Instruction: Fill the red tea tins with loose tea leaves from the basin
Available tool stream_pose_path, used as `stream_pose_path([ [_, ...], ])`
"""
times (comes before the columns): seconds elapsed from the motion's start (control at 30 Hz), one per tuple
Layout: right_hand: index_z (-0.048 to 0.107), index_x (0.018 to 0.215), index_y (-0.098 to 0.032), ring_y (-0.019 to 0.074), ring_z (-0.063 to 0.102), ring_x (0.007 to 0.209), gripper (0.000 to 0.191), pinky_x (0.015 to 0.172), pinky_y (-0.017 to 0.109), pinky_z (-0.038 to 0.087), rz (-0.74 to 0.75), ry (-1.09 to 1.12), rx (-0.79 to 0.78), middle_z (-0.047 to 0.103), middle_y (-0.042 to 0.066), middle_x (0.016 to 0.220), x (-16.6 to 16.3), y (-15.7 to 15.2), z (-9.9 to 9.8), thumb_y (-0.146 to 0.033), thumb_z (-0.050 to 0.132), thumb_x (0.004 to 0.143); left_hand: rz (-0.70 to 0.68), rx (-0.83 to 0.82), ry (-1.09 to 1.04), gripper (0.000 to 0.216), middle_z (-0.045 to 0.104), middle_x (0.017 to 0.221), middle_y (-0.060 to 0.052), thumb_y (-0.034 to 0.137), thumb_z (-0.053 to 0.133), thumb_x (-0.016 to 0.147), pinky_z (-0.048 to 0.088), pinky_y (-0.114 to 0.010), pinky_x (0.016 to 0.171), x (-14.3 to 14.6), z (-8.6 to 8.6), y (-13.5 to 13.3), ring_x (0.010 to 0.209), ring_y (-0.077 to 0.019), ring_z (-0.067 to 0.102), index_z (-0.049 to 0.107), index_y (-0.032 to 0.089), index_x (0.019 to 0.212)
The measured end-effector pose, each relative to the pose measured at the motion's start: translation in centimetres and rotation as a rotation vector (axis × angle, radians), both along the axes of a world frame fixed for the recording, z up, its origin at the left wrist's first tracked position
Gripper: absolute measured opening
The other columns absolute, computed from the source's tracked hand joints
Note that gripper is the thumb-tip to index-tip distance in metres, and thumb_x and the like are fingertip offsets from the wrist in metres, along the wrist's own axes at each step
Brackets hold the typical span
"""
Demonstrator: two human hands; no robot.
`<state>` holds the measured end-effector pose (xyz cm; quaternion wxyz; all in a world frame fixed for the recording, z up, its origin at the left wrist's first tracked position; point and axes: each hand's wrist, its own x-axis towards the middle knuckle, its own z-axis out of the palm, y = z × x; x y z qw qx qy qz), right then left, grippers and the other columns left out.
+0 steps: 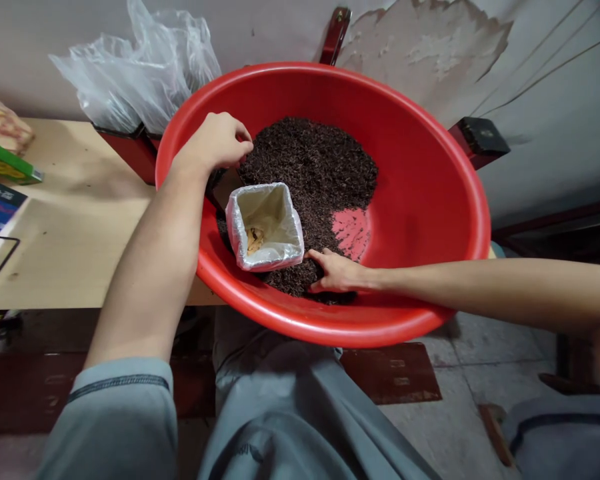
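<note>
A big red plastic basin (425,193) holds a heap of dark, dry, shredded material like loose tea leaves (310,160). Standing in it is an open square container with a clear plastic liner (265,227) folded over its rim. A small yellowish-brown piece (254,240) lies inside the liner. Behind its left corner a dark box side (225,187) shows partly. My left hand (223,141) is above the basin's left side, fingers curled into a pinch; what they hold, if anything, is hidden. My right hand (337,272) rests in the leaves, fingers apart, beside the container's near right corner.
Dark red boxes (130,152) with clear plastic bags (150,73) sticking up stand left of the basin on a pale wooden table (80,200). A green box (10,160) and printed packs lie further left. Another dark box (480,140) is behind the right rim.
</note>
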<state>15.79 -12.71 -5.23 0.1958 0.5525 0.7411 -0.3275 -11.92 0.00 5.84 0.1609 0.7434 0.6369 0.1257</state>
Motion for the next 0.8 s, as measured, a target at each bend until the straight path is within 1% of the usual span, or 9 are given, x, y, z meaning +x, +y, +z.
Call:
stream_pose_path([
  [0.07, 0.050, 0.156, -0.022, 0.0316, 0.070, 0.116, 0.088, 0.102, 0.038, 0.056, -0.012, 0.022, 0.012, 0.063, 0.017, 0.138, 0.0, 0.4, 0.0, -0.040, 0.086, 0.077, 0.006, -0.015, -0.006, 0.036, 0.084, 0.104, -0.010, 0.018, 0.056, 0.099, 0.055, -0.031, 0.098, 0.0, 0.0, -0.1, 0.080, -0.0150, 0.070, 0.080, 0.011, 0.126],
  [0.17, 0.056, 0.150, -0.023, 0.0306, 0.071, 0.116, 0.081, 0.102, 0.037, 0.056, -0.073, 0.083, -0.016, 0.073, 0.011, 0.127, -0.3, 1.1, 0.2, -0.032, 0.084, 0.075, 0.004, -0.038, -0.014, 0.036, 0.083, 0.105, -0.011, 0.018, 0.056, 0.099, 0.058, -0.030, 0.089, -0.1, -0.1, -0.3, 0.074, -0.0137, 0.067, 0.080, 0.012, 0.126],
  [0.27, 0.063, 0.134, -0.026, 0.0273, 0.072, 0.110, 0.068, 0.099, 0.036, 0.057, -0.178, 0.228, -0.042, 0.078, 0.003, 0.113, -0.9, 1.7, 1.0, -0.026, 0.084, 0.069, -0.006, -0.043, -0.046, 0.036, 0.082, 0.105, -0.012, 0.018, 0.055, 0.099, 0.059, -0.029, 0.082, -0.2, -0.2, -0.3, 0.075, -0.0144, 0.068, 0.079, 0.011, 0.126],
  [0.3, 0.064, 0.128, -0.027, 0.0259, 0.072, 0.104, 0.063, 0.095, 0.036, 0.058, -0.218, 0.295, -0.052, 0.077, 0.001, 0.107, -1.1, 1.8, 1.5, -0.025, 0.083, 0.067, -0.003, -0.045, -0.054, 0.037, 0.082, 0.104, -0.012, 0.018, 0.055, 0.099, 0.060, -0.029, 0.082, -0.2, -0.3, -0.3, 0.077, -0.0150, 0.069, 0.079, 0.012, 0.126],
  [0.37, 0.063, 0.119, -0.028, 0.0224, 0.071, 0.085, 0.057, 0.079, 0.034, 0.060, -0.324, 0.429, -0.096, 0.075, -0.002, 0.090, -1.3, 2.0, 2.6, -0.025, 0.081, 0.065, 0.013, -0.053, -0.066, 0.037, 0.082, 0.102, -0.010, 0.018, 0.057, 0.097, 0.060, -0.030, 0.084, -0.2, -0.5, -0.1, 0.083, -0.0174, 0.073, 0.079, 0.014, 0.125],
  [0.47, 0.057, 0.113, -0.030, 0.0171, 0.060, 0.057, 0.056, 0.052, 0.027, 0.051, -0.515, 0.600, -0.168, 0.064, -0.007, 0.070, -1.2, 2.1, 4.9, -0.028, 0.079, 0.061, 0.025, -0.067, -0.099, 0.037, 0.081, 0.099, -0.007, 0.021, 0.063, 0.092, 0.060, -0.031, 0.089, -0.1, -0.7, 0.1, 0.094, -0.0225, 0.076, 0.080, 0.019, 0.125],
  [0.53, 0.055, 0.110, -0.030, 0.0164, 0.059, 0.053, 0.058, 0.045, 0.025, 0.048, -0.592, 0.705, -0.150, 0.062, -0.008, 0.068, -1.1, 2.3, 6.5, -0.029, 0.080, 0.058, 0.022, -0.062, -0.122, 0.037, 0.080, 0.097, -0.006, 0.024, 0.065, 0.090, 0.060, -0.031, 0.089, -0.1, -0.9, 0.2, 0.097, -0.0246, 0.077, 0.080, 0.020, 0.124],
  [0.6, 0.053, 0.108, -0.030, 0.0175, 0.062, 0.055, 0.060, 0.044, 0.026, 0.050, -0.625, 0.803, -0.111, 0.064, -0.007, 0.072, -1.2, 2.5, 8.2, -0.028, 0.082, 0.055, 0.026, -0.049, -0.128, 0.037, 0.079, 0.096, -0.006, 0.024, 0.067, 0.089, 0.060, -0.031, 0.089, -0.1, -1.2, 0.4, 0.098, -0.0250, 0.077, 0.081, 0.021, 0.124],
  [0.8, 0.052, 0.107, -0.028, 0.0188, 0.066, 0.060, 0.057, 0.047, 0.030, 0.056, -0.557, 1.055, -0.054, 0.066, -0.004, 0.079, -3.5, 3.2, 12.4, -0.025, 0.080, 0.058, 0.011, -0.031, -0.128, 0.036, 0.080, 0.094, -0.007, 0.020, 0.064, 0.090, 0.061, -0.030, 0.086, -0.2, -1.7, 0.7, 0.092, -0.0234, 0.078, 0.081, 0.017, 0.122],
])
